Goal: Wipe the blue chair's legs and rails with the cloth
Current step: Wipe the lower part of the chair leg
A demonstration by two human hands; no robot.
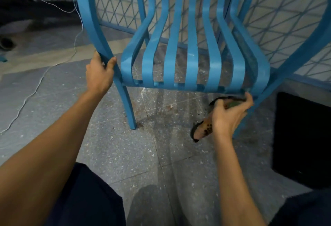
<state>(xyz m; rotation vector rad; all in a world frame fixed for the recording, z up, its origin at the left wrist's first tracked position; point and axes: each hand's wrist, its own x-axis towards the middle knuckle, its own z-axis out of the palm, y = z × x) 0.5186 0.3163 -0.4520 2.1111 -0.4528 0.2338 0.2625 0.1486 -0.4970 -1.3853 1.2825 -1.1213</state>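
Right hand: your right hand curls round the stained tan cloth, holding it against the right end of the front rail.
Left hand: your left hand wraps the arm of the blue slatted metal chair.
Risk: the cloth's hanging tail may snag, and a hard pull could tip the chair.
Room: a black mat is close on the right and a blue lattice fence stands just behind. The floor is open on the left, where a white cord lies.
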